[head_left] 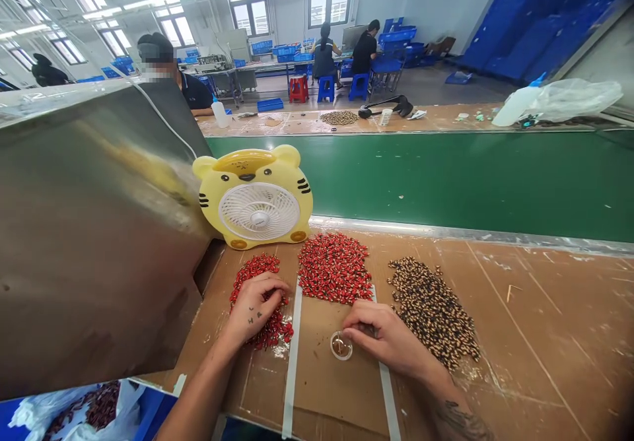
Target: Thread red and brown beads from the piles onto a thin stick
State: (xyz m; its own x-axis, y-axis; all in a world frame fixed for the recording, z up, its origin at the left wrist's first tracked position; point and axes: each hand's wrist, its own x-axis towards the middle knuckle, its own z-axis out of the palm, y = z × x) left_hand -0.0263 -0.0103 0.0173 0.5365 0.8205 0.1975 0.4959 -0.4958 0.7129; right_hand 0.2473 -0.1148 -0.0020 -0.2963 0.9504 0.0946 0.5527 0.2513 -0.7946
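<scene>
My left hand lies on the left pile of small red parts, fingers curled down into it. My right hand rests on the cardboard sheet, fingers bent toward a small clear round cup that it touches at the rim. A second, larger red pile lies just beyond both hands. A pile of dark brown and tan parts spreads to the right of my right hand.
A yellow tiger-shaped desk fan stands behind the piles. A big metal chute fills the left. A green conveyor belt runs across behind the bench. Other people sit at far tables. A bag of red parts lies bottom left.
</scene>
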